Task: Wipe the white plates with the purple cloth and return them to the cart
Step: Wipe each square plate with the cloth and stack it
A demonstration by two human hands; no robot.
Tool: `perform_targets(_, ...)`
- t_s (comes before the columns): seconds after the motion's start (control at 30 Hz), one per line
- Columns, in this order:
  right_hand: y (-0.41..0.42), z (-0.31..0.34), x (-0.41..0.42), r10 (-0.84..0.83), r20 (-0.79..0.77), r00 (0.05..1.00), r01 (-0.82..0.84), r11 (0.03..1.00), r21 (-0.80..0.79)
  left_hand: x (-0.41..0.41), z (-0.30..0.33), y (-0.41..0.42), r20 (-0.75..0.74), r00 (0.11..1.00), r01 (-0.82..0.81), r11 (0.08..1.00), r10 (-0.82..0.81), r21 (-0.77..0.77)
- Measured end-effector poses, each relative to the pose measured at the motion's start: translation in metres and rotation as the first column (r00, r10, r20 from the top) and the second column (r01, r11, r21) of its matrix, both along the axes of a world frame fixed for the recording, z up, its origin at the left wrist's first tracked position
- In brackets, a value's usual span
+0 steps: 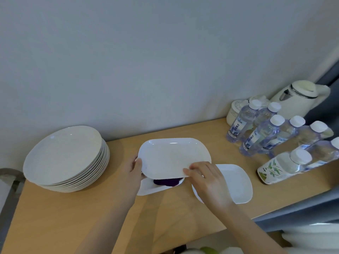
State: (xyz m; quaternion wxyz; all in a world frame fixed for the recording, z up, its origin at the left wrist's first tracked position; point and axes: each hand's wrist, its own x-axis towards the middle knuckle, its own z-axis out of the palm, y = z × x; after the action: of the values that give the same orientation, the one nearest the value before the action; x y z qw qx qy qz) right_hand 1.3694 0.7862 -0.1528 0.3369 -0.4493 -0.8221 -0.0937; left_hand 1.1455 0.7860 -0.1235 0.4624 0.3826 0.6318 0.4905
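A pale wooden counter [55, 217] runs along a plain grey-white wall [146, 61]. Above it, the left hand [133, 171] and right hand [205, 177] grip opposite edges of a white oblong plate [172, 156], fingers curled on its rim. Under it lies the purple cloth [166, 182] on another plate [152, 187] (mostly hidden). A stack of round plates [64, 156] sits left; water bottles [266, 132] and a kettle [300, 98] crowd the right corner.

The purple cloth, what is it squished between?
In the head view, the purple cloth lies between the oblong plate that both hands hold above it and another white plate beneath it on the wooden top.
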Motion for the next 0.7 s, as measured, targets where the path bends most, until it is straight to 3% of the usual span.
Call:
perform_targets(0.1, -0.006, -0.002, 0.022, -0.027, 0.007, 1.000, 0.028, 0.999, -0.040, 0.023, 0.001, 0.002, -0.023, 0.999, 0.035, 0.999, -0.035, -0.001)
perform_targets(0.33, -0.024, -0.004, 0.070, -0.125, -0.006, 0.992, 0.125, 0.992, -0.030, 0.066, 0.001, 0.003, 0.122, 0.965, 0.232, 0.973, -0.231, 0.009)
perform_targets(0.5, -0.039, -0.006, 0.098, -0.194, -0.026, 0.981, 0.193, 0.981, -0.024, 0.094, -0.001, 0.011, 0.019, 0.949, 0.315, 0.947, -0.314, -0.069)
perform_targets(0.53, -0.043, -0.007, 0.102, -0.207, -0.024, 0.978, 0.206, 0.978, -0.027, 0.098, -0.003, 0.012, -0.052, 0.939, 0.334, 0.939, -0.339, -0.085)
perform_targets(0.6, -0.049, -0.010, 0.110, -0.234, -0.017, 0.972, 0.233, 0.972, -0.040, 0.104, -0.010, 0.011, -0.336, 0.858, 0.389, 0.919, -0.389, -0.071)
perform_targets(0.67, -0.053, -0.012, 0.116, -0.247, -0.006, 0.969, 0.247, 0.968, -0.047, 0.109, -0.014, 0.007, -0.670, 0.669, 0.501, 0.861, -0.321, 0.089)
perform_targets(0.7, -0.055, -0.014, 0.117, -0.252, -0.002, 0.968, 0.252, 0.967, -0.048, 0.112, -0.016, 0.005, -0.796, 0.555, 0.596, 0.783, -0.242, 0.177)
